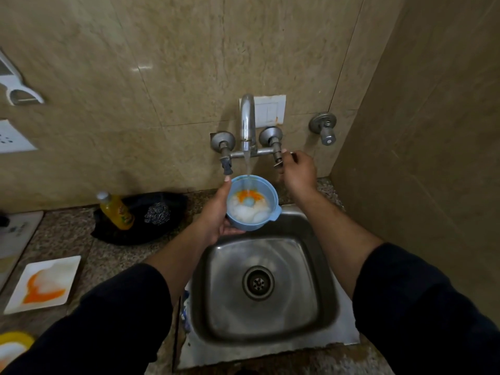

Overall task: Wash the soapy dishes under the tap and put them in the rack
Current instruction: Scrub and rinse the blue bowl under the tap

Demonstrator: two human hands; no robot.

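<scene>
Beige tiles [189,63] are backing a steel sink [311,266]; at its twelve o'clock edge the left hand [216,212] is gripping a soapy blue bowl [244,225] under the running tap [247,123], while the right hand [297,170] is pinching its handle [277,156] at one o'clock.

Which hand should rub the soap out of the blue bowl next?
Probably the right hand. The left hand grips the blue bowl under the running tap, so it is busy. The right hand only holds the tap handle, just beside the bowl.
</scene>
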